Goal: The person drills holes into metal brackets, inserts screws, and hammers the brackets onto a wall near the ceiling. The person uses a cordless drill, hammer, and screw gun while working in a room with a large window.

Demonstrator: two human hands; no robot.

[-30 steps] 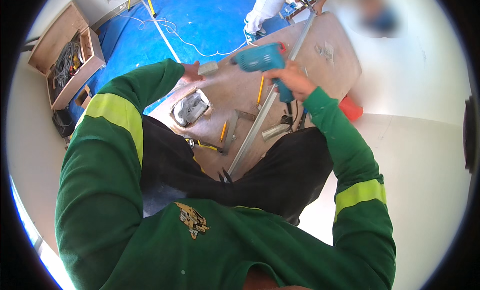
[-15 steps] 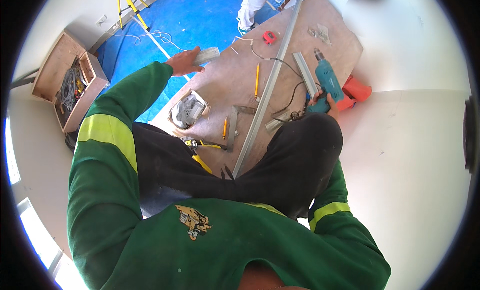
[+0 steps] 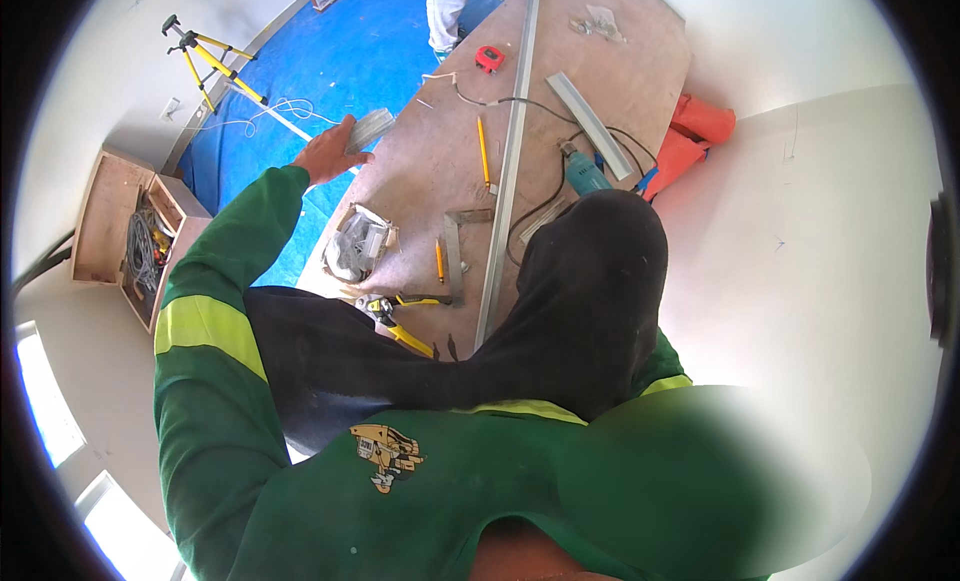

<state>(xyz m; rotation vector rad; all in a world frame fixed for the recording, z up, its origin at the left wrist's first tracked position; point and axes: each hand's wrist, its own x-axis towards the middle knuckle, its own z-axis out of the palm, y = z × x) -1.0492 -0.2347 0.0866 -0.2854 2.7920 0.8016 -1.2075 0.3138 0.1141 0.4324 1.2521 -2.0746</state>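
My left hand [image 3: 330, 153] is closed on a short piece of metal channel [image 3: 372, 129], held out over the board's left edge above the blue sheet. My right hand is out of sight; my right knee [image 3: 610, 241] hides that area. A teal power drill [image 3: 583, 171] shows just beyond the knee, partly covered, with its chuck pointing away. Beside the drill lies another length of metal channel [image 3: 590, 126]. A long metal channel [image 3: 512, 161] runs lengthwise across the brown board [image 3: 420, 181] from between my legs.
On the board are pencils [image 3: 483, 151], a metal square [image 3: 453, 256], yellow-handled snips [image 3: 400, 331], a torn bag [image 3: 355, 246], a red tape measure [image 3: 489, 59] and a dark cord. A wooden toolbox [image 3: 110, 216], yellow tripod [image 3: 215, 66] and another person's leg [image 3: 446, 11] stand beyond.
The drill, earlier raised in my right hand, is now lower and partly behind my knee. My right hand has gone out of sight. My left hand still holds the channel piece; the view has shifted.
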